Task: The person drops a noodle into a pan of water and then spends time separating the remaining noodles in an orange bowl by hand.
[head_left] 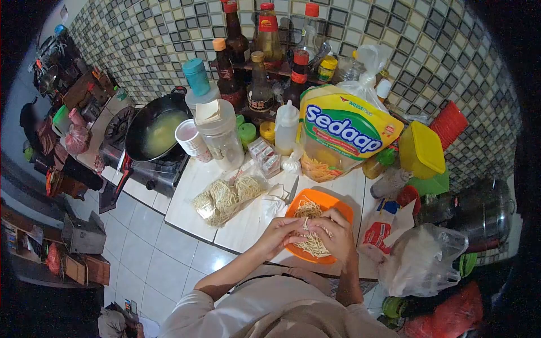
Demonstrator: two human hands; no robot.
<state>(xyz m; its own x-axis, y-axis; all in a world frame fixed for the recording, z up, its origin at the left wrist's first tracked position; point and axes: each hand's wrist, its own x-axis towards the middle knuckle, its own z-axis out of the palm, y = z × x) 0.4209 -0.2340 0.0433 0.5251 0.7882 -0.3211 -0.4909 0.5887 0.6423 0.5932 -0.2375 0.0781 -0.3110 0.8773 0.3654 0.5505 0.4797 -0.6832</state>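
An orange bowl (347, 213) on the counter holds pale dried noodles (313, 247), some loose and some in a clump. Over the bowl, my left hand (278, 236) and my right hand (336, 235) meet with fingertips closed on a small piece of noodle clump between them. Left of the bowl lies a clear plastic pack of round noodle cakes (228, 198). Between the pack and the bowl are a knife (292, 190) and a crumpled white wrapper (273, 207). My fingers cover part of the held piece.
At left, a black wok (133, 135) with cloudy liquid sits on a gas stove (160, 179). Along the wall stand a clear jar (221, 141), stacked paper cups (191, 139), several sauce bottles (232, 36) and a yellow Sedaap pouch (344, 132). A plastic bag (422, 259) is at right.
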